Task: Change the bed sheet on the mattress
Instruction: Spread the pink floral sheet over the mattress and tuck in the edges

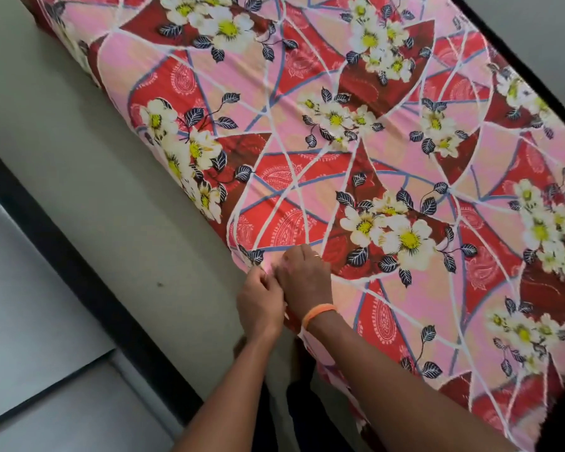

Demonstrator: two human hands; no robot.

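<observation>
The bed sheet [356,177] lay spread flat over the mattress, from the upper left of the frame down to the lower right, and it covered the top so fully that none of the mattress itself showed. It was pink and red with white flowers and dark leaves. It looked thin, soft and light, the kind of cloth that folds and bunches the moment someone pulls it, and it would not break or hurt if dropped. Both hands were at the sheet's near edge, low in the middle of the frame, where the cloth turned down over the side next to the pale wall [88,164]. The left hand [261,305] had its fingers curled at the very edge, and it seemed to be pinching a bit of the cloth, though the fingertips were blurry. The right hand [304,282], with an orange band [317,313] on the wrist, was just beside it, touching it, with fingers bent down onto the same spot; I could not tell if it held the cloth or only pressed on it. I thought the edge was the best place to take hold, because the flat middle gave nothing to grab. A slow pull along the side should lift it free, though it might catch where it was tucked under.
</observation>
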